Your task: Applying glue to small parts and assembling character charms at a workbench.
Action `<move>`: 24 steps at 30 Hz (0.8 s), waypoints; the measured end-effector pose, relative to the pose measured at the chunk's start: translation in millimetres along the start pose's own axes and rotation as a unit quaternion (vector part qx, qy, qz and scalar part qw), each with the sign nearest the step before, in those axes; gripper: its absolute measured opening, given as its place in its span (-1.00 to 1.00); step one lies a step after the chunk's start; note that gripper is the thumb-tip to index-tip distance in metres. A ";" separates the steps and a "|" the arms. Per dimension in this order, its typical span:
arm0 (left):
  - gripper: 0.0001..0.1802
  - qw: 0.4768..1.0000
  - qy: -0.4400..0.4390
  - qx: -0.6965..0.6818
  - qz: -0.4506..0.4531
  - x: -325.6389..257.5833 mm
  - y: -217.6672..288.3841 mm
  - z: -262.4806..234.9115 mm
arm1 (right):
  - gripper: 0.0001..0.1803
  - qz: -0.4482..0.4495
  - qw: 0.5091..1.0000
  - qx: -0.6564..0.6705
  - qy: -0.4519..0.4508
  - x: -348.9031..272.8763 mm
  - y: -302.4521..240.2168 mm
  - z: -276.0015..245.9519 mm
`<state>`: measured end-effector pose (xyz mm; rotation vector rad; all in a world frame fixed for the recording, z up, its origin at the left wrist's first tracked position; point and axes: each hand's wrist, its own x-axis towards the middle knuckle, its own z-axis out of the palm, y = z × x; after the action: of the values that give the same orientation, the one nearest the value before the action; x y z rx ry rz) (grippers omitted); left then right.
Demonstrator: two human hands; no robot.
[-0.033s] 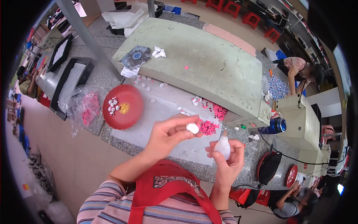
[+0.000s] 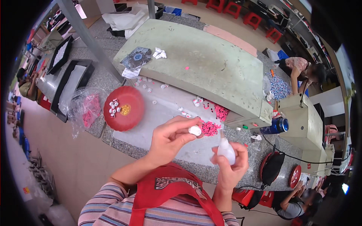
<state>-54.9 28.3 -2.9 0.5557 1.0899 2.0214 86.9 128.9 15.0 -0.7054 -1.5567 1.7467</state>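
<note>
My left hand [image 2: 168, 139] pinches a small rounded white piece [image 2: 195, 130] between thumb and fingertips, above the white sheet [image 2: 166, 113] on the bench. In my right hand [image 2: 236, 162] is a white squeeze bottle [image 2: 226, 150] with a narrow nozzle pointing up. The bottle is a short way to the right of the white piece, not touching it. Behind my left fingertips lies a heap of small pink pieces [image 2: 209, 129], partly hidden by them. A red round dish [image 2: 135, 115] to the left holds several small white pieces with dark and pink marks [image 2: 113, 108].
A long pale green metal housing [image 2: 196, 60] spans the bench beyond my hands. More pink pieces [image 2: 221, 112] lie by its lower edge. A clear bag of pink pieces [image 2: 90, 109] is left of the dish. A blue cylinder [image 2: 274, 126] lies at right; other people work farther off.
The squeeze bottle in my right hand has tilted slightly and its nozzle stands a little higher. My left hand stays nearly in place with the white piece.
</note>
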 end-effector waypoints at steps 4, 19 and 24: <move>-0.59 0.991 0.015 0.109 0.080 -20.1 8.2 25.0 | -0.69 -0.173 0.973 -0.151 0.026 -26.3 -16.1 -1.2; -0.64 0.989 0.001 0.102 0.106 -47.4 1.2 32.4 | -0.71 -0.369 0.899 -0.237 0.016 -44.8 -16.0 -7.9; -0.65 0.989 -0.001 0.100 0.104 -49.6 2.3 32.9 | -0.70 -0.367 0.905 -0.214 0.006 -46.2 -15.6 -4.6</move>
<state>-3.2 5.3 15.8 0.8033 1.2889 2.0995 121.1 96.3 27.7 -0.2494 -1.8930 0.8535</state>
